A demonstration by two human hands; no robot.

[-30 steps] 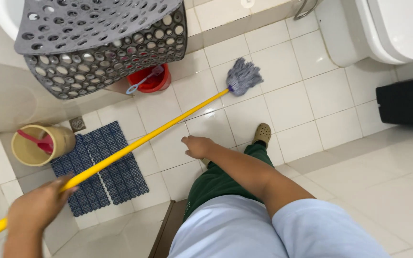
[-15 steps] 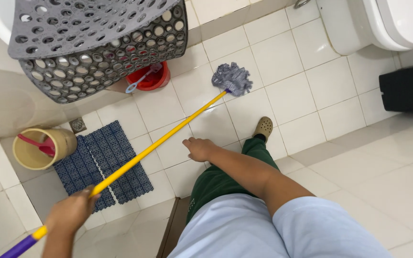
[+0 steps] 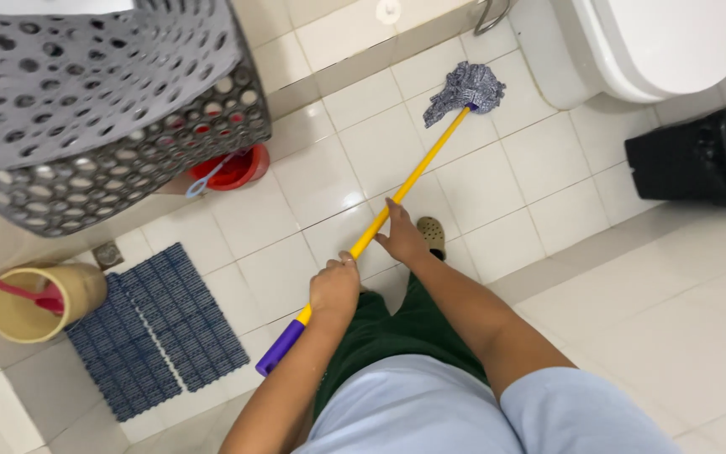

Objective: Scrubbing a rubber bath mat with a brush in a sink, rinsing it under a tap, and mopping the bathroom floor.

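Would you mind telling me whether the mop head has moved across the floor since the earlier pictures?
Yes. The mop head has gone away from the red bucket towards the toilet and back wall; both hands are on the yellow handle.
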